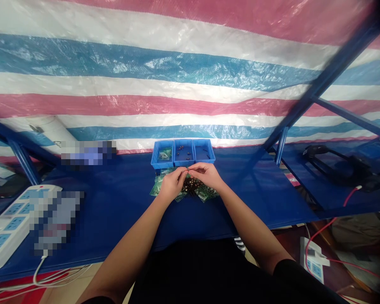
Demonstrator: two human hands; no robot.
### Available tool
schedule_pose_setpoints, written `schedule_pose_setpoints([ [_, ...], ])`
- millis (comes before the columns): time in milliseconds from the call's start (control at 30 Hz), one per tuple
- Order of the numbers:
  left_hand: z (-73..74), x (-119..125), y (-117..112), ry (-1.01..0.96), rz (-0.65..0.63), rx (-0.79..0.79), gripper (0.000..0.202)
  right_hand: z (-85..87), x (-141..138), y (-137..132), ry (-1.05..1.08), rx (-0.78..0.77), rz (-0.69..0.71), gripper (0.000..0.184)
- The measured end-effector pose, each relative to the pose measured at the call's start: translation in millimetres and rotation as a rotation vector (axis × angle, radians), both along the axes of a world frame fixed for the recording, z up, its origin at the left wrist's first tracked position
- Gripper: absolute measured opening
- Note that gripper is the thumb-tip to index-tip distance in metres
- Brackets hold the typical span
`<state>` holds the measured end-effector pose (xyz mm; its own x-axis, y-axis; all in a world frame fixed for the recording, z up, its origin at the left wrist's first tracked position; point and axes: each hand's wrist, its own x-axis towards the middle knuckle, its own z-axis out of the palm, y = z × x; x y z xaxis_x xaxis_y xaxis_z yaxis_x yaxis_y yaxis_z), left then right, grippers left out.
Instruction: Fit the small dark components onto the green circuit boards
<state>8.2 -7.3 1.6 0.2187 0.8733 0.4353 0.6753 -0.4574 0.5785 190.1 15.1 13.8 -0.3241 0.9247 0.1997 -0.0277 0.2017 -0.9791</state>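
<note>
Both hands meet at the fingertips above a heap on the blue table. My left hand [172, 182] is closed in a pinch, its thumb and forefinger near the other hand's. In a similar pinch, my right hand [205, 174] touches or nearly touches it from the right. Whatever lies between the fingertips is too small to make out. Beneath them is a pile of small dark and coppery parts [192, 187]. Green circuit boards [204, 194] lie around that pile on both sides, partly covered by the hands.
Behind the hands stand three joined blue bins [184, 164]; a green packet [165, 153] and small parts lie inside. A white power strip [11, 226] sits at the left. Blue metal posts [282, 145] flank the table [120, 219], with a striped sheet [177, 67] behind.
</note>
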Motion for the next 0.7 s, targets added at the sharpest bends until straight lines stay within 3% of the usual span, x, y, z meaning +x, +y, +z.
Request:
schedule_pose_setpoints([
  [367, -2.3, 0.7, -0.6, -0.044, 0.023, -0.003, 0.03, -2.8, -0.7, 2.4, 0.016, -0.028, -0.016, 0.034],
  [700, -1.9, -1.8, 1.6, -0.045, -0.049, 0.013, 0.027, -0.6, -2.5, -2.0, 0.017, 0.02, -0.018, 0.035],
])
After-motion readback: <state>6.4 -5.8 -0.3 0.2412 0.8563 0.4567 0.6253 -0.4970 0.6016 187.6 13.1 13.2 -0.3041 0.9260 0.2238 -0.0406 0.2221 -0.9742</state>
